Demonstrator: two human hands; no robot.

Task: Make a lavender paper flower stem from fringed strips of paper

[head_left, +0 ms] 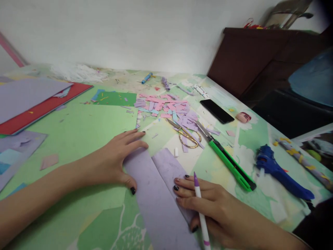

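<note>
A long strip of light purple paper (158, 198) lies at the bottom centre, with a narrower purple piece (169, 166) along its right side. My left hand (122, 156) rests at the strip's upper left edge, fingers spread, thumb on the table side. My right hand (205, 205) presses its fingertips on the narrower piece, and a white marker with a purple tip (204, 229) is held between its fingers. Gold scissors (186, 134) and a green utility knife (231, 163) with its blade out lie beyond the right hand.
Pink and purple paper scraps (166, 107) are heaped at centre back. A black phone (217, 111), a blue glue gun (282, 172) and a decorated purple roll (304, 161) lie right. Red and purple sheets (75, 91) are stacked left, near white shredded strands (78, 72).
</note>
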